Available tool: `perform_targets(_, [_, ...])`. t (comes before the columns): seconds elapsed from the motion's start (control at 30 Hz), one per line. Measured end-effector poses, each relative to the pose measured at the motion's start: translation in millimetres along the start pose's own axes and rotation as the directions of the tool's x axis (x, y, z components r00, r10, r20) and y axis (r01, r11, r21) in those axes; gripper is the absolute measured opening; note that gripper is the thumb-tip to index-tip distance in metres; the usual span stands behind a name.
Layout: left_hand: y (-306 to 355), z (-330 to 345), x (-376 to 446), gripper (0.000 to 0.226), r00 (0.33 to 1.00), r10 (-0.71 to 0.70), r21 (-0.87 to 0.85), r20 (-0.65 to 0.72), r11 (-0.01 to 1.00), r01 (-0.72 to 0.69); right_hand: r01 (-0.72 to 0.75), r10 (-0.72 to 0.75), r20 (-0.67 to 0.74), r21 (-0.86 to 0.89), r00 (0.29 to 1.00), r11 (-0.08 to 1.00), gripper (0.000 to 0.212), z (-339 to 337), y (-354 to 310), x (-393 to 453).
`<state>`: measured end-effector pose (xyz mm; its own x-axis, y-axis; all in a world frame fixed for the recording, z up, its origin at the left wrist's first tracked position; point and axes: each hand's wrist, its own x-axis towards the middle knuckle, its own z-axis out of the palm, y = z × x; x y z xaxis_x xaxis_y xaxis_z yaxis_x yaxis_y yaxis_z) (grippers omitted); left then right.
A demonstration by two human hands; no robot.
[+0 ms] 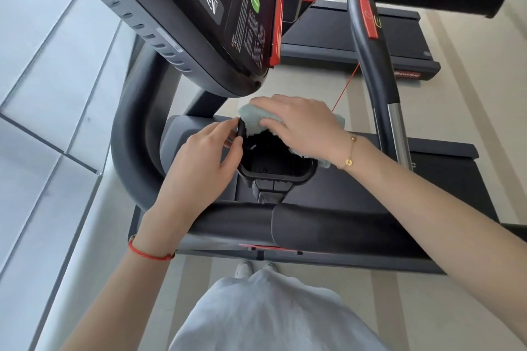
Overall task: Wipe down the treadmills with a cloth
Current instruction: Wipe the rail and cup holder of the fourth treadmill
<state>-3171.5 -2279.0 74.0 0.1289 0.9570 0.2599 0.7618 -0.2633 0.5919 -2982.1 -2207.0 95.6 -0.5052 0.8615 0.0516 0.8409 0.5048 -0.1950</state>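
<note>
At nine o'clock from where I look down, pale floor tiles [42,100] run beside the near treadmill [370,188]. My left hand [199,157], a red cord bracelet [148,253] on its wrist, pinches the left rim of the black cup holder [273,168] between thumb and fingers, so that grip is clenched on the holder. Just right of it, at the centre, my right hand [302,122] lies over the pale teal cloth [251,120], fingers bent down onto it, pressing the cloth against the holder's far rim; part of the cloth hangs out under the wrist, where a thin gold bracelet [349,151] sits. At twelve o'clock the console [205,8] overhangs, with a green button [255,2], a red ring symbol and a block of small print too fine for me to read. A red safety cord [346,88] slants down behind my right hand. At one o'clock a curved handrail [370,45] carries a red panel, and beyond it a second treadmill [370,34] shows a red badge whose lettering I cannot make out. The padded front bar [313,225] crosses at six o'clock, above white shoes [243,269].
</note>
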Motion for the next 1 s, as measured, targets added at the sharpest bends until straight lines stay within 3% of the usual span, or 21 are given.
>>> perform_targets(0.13, [-0.6,0.0,0.6,0.043,1.0,-0.002,-0.005,0.005,1.0,0.002,-0.078,0.083,-0.007,0.258,0.997,0.963,0.042,-2.3,17.4,-28.2])
perform_targets(0.37, [-2.1,0.2,0.8,0.042,1.0,0.002,0.004,-0.001,1.0,-0.002,0.024,-0.032,0.113,0.076,0.993,0.997,0.039,-5.7,3.1,9.1])
perform_targets(0.47, [-2.3,-0.4,0.3,0.04,1.0,0.006,0.001,0.001,1.0,-0.006,-0.144,0.156,-0.048,0.196,0.987,0.97,0.037,2.2,3.2,-12.6])
perform_targets(0.57, [-4.0,-0.1,1.1,0.04,1.0,0.002,-0.002,0.008,1.0,-0.002,-0.309,0.394,-0.118,0.435,0.911,0.846,0.046,14.6,-11.6,-44.3])
perform_targets(0.67, [-2.9,0.4,0.9,0.038,1.0,0.003,0.007,0.008,1.0,-0.003,-0.314,0.422,-0.114,0.503,0.899,0.805,0.054,19.1,-23.5,-57.9])
perform_targets(0.9, [-3.7,0.5,1.5,0.042,1.0,0.012,0.001,0.005,1.0,-0.012,-0.392,0.452,-0.023,0.46,0.892,0.797,0.037,14.8,-1.5,-27.7])
perform_targets(1.0, [-2.9,0.4,1.5,0.04,1.0,0.011,0.005,-0.005,1.0,-0.011,-0.369,0.465,-0.057,0.524,0.884,0.767,0.049,20.8,-12.3,-51.6])
